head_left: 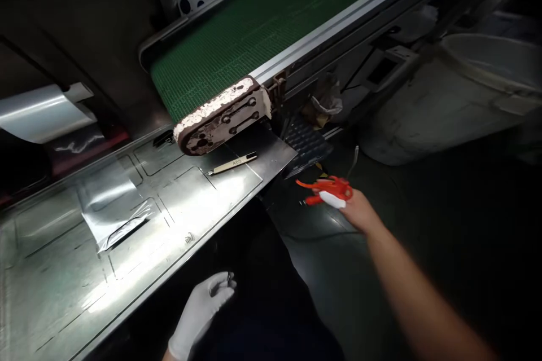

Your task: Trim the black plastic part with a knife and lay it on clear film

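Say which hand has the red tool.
The right hand, which grips the red tool. The left hand, in a white glove, seems to hold only something small and dark.

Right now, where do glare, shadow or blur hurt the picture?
Head view: white glare washes out patches of the metal table; deep shadow darkens the lower right; blur softens the right forearm and large bin; the gloved left hand looks sharper.

Held tool [337, 185] right of table [76, 287]; probably a bin [423, 101] beyond.
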